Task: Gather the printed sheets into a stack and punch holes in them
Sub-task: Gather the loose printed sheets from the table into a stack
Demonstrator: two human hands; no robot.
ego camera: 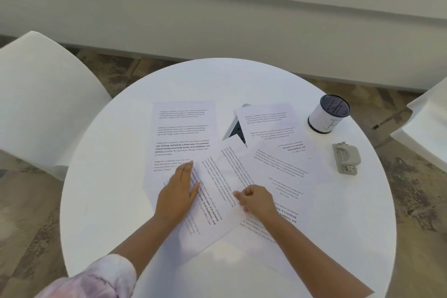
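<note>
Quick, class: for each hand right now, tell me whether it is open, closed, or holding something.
Left hand: open, fingers straight, pressing flat on the printed sheets.
Right hand: fingers curled, resting on the sheets; whether it pinches a sheet cannot be told.

Printed sheets [232, 164] lie fanned and overlapping, unstacked, under and beyond the fingers [187, 169]; one skewed sheet sits between both hands; the grey hole punch [346, 157] rests well right, apart.
</note>
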